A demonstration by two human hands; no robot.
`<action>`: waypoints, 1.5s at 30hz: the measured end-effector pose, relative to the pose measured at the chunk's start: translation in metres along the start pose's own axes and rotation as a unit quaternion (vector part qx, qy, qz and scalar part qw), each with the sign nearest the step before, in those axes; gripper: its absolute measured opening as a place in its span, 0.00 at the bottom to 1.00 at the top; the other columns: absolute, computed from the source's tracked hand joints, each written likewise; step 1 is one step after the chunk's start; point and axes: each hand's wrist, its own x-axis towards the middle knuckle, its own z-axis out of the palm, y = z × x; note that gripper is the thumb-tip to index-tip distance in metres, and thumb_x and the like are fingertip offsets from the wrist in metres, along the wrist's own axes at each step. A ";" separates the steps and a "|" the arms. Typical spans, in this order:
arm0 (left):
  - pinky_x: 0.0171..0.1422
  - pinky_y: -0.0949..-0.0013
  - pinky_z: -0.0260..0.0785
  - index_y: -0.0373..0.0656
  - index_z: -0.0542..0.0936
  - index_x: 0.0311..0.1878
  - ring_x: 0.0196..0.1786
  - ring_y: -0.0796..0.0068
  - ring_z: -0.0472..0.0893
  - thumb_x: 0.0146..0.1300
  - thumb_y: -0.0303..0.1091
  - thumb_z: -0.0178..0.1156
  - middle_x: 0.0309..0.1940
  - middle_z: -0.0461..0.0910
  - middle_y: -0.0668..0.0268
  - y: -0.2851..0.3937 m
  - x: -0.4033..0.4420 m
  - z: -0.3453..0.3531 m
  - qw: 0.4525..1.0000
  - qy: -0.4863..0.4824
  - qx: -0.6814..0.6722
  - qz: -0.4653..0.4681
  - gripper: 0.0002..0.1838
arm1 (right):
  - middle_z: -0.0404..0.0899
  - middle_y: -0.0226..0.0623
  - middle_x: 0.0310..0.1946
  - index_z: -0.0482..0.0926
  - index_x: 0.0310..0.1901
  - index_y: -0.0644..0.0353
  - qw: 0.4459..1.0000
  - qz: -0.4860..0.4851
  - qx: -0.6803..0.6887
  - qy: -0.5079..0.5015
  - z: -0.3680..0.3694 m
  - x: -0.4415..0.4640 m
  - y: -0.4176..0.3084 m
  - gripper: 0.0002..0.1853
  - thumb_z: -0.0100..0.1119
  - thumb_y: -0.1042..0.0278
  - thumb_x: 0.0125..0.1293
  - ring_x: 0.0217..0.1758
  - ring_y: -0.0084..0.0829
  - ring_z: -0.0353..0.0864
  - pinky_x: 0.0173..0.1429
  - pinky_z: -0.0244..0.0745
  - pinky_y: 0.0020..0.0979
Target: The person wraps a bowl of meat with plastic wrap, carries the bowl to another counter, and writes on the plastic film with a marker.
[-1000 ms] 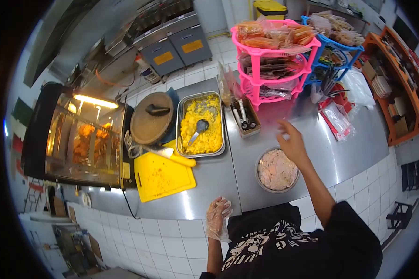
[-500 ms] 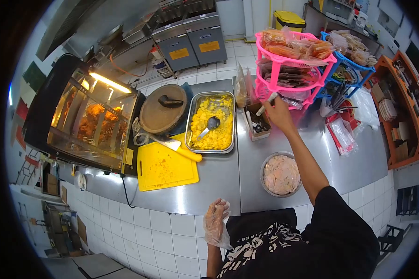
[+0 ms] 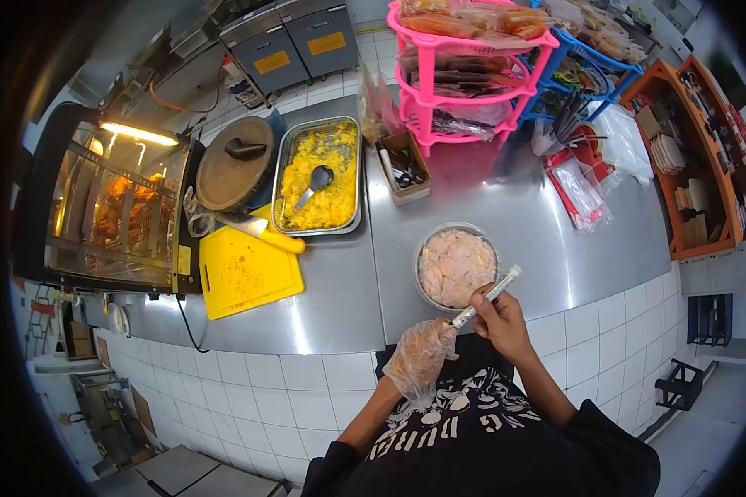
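right hand (image 3: 502, 321): bent inward, pinching white stick (image 3: 502, 282) | left hand (image 3: 423, 352): curled, gripping its end

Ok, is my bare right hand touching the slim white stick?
Touching. The head view shows the bare right hand gripping the slim white stick partway along its length.

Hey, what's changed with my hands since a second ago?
Your right hand took hold of a white stick near the small box and drew it back toward your body. Your gloved left hand moved in to its lower end. The bowl and yellow cutting board stayed put.
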 end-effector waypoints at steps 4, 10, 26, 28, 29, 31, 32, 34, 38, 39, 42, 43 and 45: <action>0.29 0.68 0.68 0.39 0.70 0.38 0.22 0.73 0.72 0.73 0.48 0.49 0.20 0.70 0.68 -0.024 -0.001 0.036 0.979 -0.031 -0.203 0.011 0.18 | 0.66 0.26 0.23 0.71 0.38 0.61 0.993 -0.064 0.026 -0.095 -0.032 -0.003 0.002 0.11 0.52 0.62 0.74 0.20 0.15 0.61 0.24 0.58 0.20; 0.28 0.71 0.66 0.45 0.65 0.33 0.20 0.77 0.67 0.72 0.51 0.52 0.19 0.63 0.72 -0.006 -0.019 0.066 0.897 0.022 -0.441 -0.019 0.20 | 0.67 0.28 0.24 0.70 0.39 0.62 0.978 -0.069 0.040 -0.193 -0.043 0.004 -0.002 0.10 0.50 0.64 0.74 0.22 0.16 0.63 0.26 0.59 0.21; 0.32 0.65 0.64 0.38 0.72 0.34 0.27 0.73 0.69 0.73 0.40 0.46 0.23 0.70 0.63 -0.022 -0.005 0.073 0.979 0.117 -0.071 0.149 0.16 | 0.54 0.23 0.16 0.60 0.22 0.50 0.895 0.063 0.441 -0.027 0.000 -0.007 -0.017 0.17 0.45 0.61 0.70 0.20 0.21 0.54 0.29 0.56 0.27; 0.31 0.65 0.63 0.39 0.72 0.33 0.28 0.73 0.70 0.72 0.39 0.46 0.23 0.70 0.63 -0.013 -0.005 0.071 0.975 0.119 -0.037 0.184 0.15 | 0.50 0.22 0.13 0.57 0.19 0.49 0.887 0.068 0.452 -0.060 -0.004 -0.007 -0.018 0.20 0.44 0.59 0.71 0.17 0.20 0.49 0.26 0.52 0.27; 0.31 0.65 0.63 0.39 0.72 0.33 0.28 0.74 0.70 0.72 0.40 0.47 0.24 0.71 0.64 -0.013 -0.005 0.072 0.973 0.124 -0.019 0.196 0.15 | 0.49 0.22 0.12 0.56 0.19 0.49 0.876 0.076 0.467 -0.092 -0.007 -0.006 -0.014 0.21 0.43 0.58 0.71 0.16 0.20 0.47 0.25 0.51 0.27; 0.32 0.65 0.64 0.40 0.72 0.33 0.28 0.74 0.71 0.72 0.40 0.48 0.24 0.71 0.65 -0.016 -0.005 0.072 0.966 0.132 0.020 0.222 0.15 | 0.49 0.22 0.12 0.56 0.19 0.49 0.862 0.074 0.482 -0.136 -0.011 -0.001 -0.009 0.20 0.42 0.58 0.72 0.16 0.20 0.47 0.24 0.51 0.26; 0.33 0.66 0.65 0.39 0.72 0.33 0.28 0.74 0.71 0.72 0.40 0.48 0.24 0.71 0.66 -0.016 -0.008 0.070 0.977 0.117 -0.008 0.179 0.15 | 0.50 0.23 0.13 0.57 0.21 0.49 0.860 0.069 0.485 -0.145 -0.011 -0.001 -0.005 0.19 0.42 0.59 0.72 0.17 0.20 0.49 0.25 0.52 0.26; 0.34 0.66 0.68 0.39 0.72 0.33 0.28 0.74 0.72 0.71 0.40 0.50 0.24 0.72 0.66 -0.011 -0.004 0.066 0.988 0.089 -0.066 0.103 0.14 | 0.54 0.24 0.15 0.60 0.25 0.50 0.880 0.055 0.455 -0.124 -0.009 0.006 -0.014 0.15 0.41 0.60 0.71 0.19 0.20 0.53 0.26 0.55 0.26; 0.47 0.67 0.75 0.34 0.75 0.46 0.41 0.69 0.80 0.72 0.48 0.51 0.37 0.79 0.59 -0.002 -0.004 0.051 0.961 0.037 -0.271 -0.032 0.21 | 0.63 0.28 0.23 0.62 0.39 0.54 0.953 0.049 0.295 -0.046 -0.004 0.007 -0.033 0.06 0.41 0.63 0.70 0.24 0.24 0.64 0.30 0.63 0.26; 0.49 0.66 0.74 0.33 0.74 0.49 0.43 0.68 0.80 0.72 0.48 0.51 0.39 0.79 0.58 -0.003 -0.004 0.043 0.972 0.094 -0.215 0.010 0.22 | 0.66 0.29 0.25 0.61 0.43 0.56 0.967 0.044 0.248 -0.037 -0.006 0.007 -0.035 0.06 0.41 0.64 0.70 0.25 0.25 0.66 0.32 0.66 0.27; 0.57 0.62 0.71 0.35 0.72 0.57 0.52 0.63 0.79 0.72 0.41 0.53 0.46 0.79 0.57 -0.004 -0.001 0.034 0.919 0.219 -0.315 0.093 0.19 | 0.72 0.33 0.29 0.62 0.50 0.63 0.964 0.122 -0.024 -0.235 -0.027 0.004 -0.024 0.12 0.47 0.68 0.69 0.29 0.24 0.73 0.33 0.71 0.26; 0.58 0.61 0.71 0.36 0.72 0.57 0.54 0.63 0.78 0.72 0.42 0.53 0.46 0.79 0.57 -0.001 -0.002 0.034 0.900 0.209 -0.374 0.087 0.20 | 0.72 0.33 0.30 0.63 0.51 0.64 0.934 0.179 -0.110 -0.289 -0.027 0.000 -0.026 0.13 0.48 0.69 0.70 0.30 0.23 0.74 0.34 0.71 0.25; 0.61 0.60 0.69 0.36 0.72 0.58 0.56 0.63 0.77 0.72 0.43 0.52 0.46 0.78 0.58 0.011 -0.003 0.033 0.851 0.184 -0.486 0.077 0.21 | 0.74 0.33 0.32 0.65 0.52 0.65 0.904 0.177 -0.099 -0.376 -0.024 -0.004 -0.002 0.15 0.51 0.63 0.72 0.33 0.22 0.77 0.35 0.74 0.23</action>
